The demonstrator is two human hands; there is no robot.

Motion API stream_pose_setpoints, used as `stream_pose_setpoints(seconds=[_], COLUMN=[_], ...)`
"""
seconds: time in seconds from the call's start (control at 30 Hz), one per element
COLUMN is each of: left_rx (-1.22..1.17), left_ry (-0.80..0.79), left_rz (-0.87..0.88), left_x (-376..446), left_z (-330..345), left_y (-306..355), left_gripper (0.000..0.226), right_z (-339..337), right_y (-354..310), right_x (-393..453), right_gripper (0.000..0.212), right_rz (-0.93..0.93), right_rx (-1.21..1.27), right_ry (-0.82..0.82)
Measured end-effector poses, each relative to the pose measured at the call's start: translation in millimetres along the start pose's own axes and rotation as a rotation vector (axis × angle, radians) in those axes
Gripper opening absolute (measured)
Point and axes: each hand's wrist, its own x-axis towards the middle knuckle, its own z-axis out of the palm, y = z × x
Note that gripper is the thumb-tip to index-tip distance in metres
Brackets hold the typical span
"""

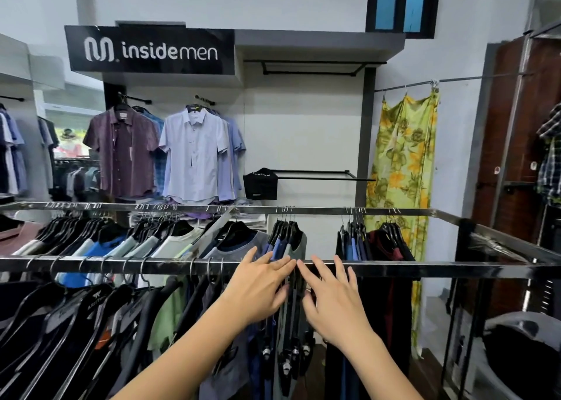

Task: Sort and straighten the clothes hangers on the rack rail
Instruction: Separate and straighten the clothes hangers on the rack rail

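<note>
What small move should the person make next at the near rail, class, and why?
Probably close both hands on the dark hangers between them and square those up. The left hand and right hand are open, fingers spread, on either side of a tight bunch of hangers under the near rail. Hooks further left sit unevenly spaced and tilted, so those could follow.

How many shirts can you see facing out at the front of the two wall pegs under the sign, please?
2: a purple shirt on the left peg and a pale blue shirt on the right peg. More shirts hang partly hidden behind each.
</note>
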Motion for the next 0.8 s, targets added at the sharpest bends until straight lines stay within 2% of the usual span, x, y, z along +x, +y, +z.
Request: stream_pose_setpoints(seconds=[0.17,0.53,0.8], left_rx=[-0.002,-0.065,-0.070], left_ry=[0.068,-0.033,-0.070], left_rz=[-0.020,-0.124,-0.106], left_x=[-6,-14,-15], left_z=[-4,-12,-23], left_y=[-5,-6,-5], left_gripper=[0.054,0.059,0.061], right_z=[0,-3,-7], right_y=[3,0,-5], right_x=[-2,-2,-2], right_gripper=[0.064,0.063,0.061], right_rz=[0.006,0.017,0.028], right_rx=[-0.004,-0.002,0.029], right_ry=[-0.003,-0.029,-0.059])
